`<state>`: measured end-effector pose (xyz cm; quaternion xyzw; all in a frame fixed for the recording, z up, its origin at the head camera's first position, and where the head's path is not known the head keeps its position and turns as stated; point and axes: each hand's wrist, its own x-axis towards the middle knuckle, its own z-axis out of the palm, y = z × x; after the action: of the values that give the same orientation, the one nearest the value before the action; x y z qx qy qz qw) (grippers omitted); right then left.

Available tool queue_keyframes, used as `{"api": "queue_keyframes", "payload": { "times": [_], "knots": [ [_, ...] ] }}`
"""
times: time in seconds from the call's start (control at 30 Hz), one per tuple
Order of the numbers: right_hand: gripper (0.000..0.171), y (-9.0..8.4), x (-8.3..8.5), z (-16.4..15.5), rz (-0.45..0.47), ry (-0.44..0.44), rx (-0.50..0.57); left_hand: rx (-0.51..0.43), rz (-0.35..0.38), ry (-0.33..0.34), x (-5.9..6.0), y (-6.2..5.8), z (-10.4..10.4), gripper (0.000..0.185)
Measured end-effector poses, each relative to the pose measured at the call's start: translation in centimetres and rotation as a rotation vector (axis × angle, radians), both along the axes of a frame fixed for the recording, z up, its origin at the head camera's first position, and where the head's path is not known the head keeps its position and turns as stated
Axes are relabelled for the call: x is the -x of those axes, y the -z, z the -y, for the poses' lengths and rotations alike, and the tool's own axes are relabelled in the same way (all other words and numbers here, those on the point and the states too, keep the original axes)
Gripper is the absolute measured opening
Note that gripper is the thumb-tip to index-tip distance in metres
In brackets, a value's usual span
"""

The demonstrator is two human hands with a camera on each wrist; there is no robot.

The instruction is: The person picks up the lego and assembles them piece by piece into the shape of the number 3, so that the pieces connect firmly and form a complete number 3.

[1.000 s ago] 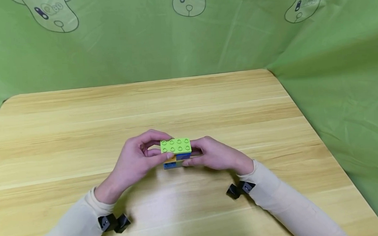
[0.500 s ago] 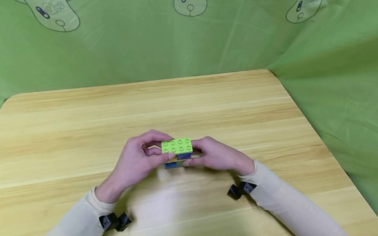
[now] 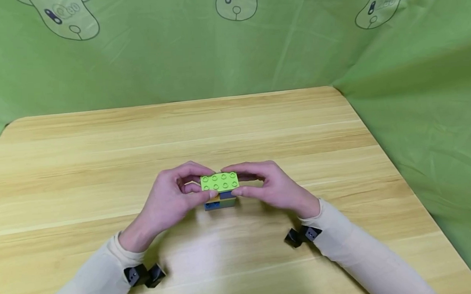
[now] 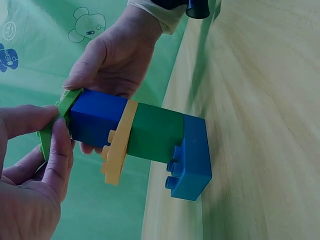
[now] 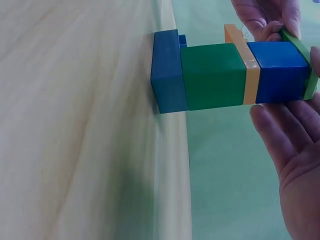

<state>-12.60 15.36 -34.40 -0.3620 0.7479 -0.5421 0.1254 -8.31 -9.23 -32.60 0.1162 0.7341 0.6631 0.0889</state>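
A tower of toy building bricks stands on the table. On top is a light green studded plate (image 3: 220,182), over a dark blue block (image 4: 99,112). Beneath these come an orange plate (image 4: 120,145), a green block (image 4: 156,132) and a wider blue brick (image 4: 192,165) at the base. My left hand (image 3: 169,197) pinches the left end of the light green plate, thumb on the near side, fingers beyond. At the right end my right hand (image 3: 275,184) pinches the plate the same way, its fingertips also beside the dark blue block in the right wrist view.
The wooden table (image 3: 235,134) stretches away on all sides of the tower. Green cloth (image 3: 158,67) with printed cartoon shapes hangs behind it and to the right. Small black cameras (image 3: 144,275) are strapped to both wrists.
My right hand has let go of the lower part of the tower and moved up to the light green plate. The left hand keeps its hold, almost unmoved.
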Motion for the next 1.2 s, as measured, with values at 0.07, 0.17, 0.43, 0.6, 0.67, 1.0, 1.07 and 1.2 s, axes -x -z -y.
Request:
{"api": "queue_keyframes", "payload": {
  "times": [0.07,0.17,0.43,0.6,0.67,1.0,1.07,1.2],
  "knots": [
    [0.041,0.01,0.00,0.02,0.003,-0.004,0.024,0.008,0.005,0.000,0.00,-0.04,0.01,0.032],
    [0.038,-0.01,0.03,0.09,0.018,-0.009,0.041,0.021,0.011,-0.003,-0.03,-0.18,0.01,0.032],
    [0.036,-0.58,0.24,0.19,-0.007,-0.045,0.039,-0.023,0.002,-0.006,0.07,-0.19,-0.16,0.032],
    [0.035,-0.96,0.37,0.20,-0.044,-0.049,0.002,-0.034,-0.024,0.003,0.20,-0.09,-0.15,0.033],
    [0.035,-0.97,0.41,0.19,-0.050,-0.048,-0.004,-0.038,-0.031,0.011,0.24,-0.06,-0.17,0.033],
    [0.035,-0.77,0.42,0.31,-0.022,-0.040,0.023,-0.023,-0.045,0.023,0.33,0.04,0.07,0.035],
    [0.035,-0.72,0.42,0.34,-0.027,-0.039,0.021,-0.014,-0.049,0.029,0.38,0.08,0.16,0.035],
    [0.034,-0.75,0.36,0.42,-0.035,-0.034,0.005,0.006,-0.046,0.038,0.46,0.09,0.30,0.035]
  ]
}}
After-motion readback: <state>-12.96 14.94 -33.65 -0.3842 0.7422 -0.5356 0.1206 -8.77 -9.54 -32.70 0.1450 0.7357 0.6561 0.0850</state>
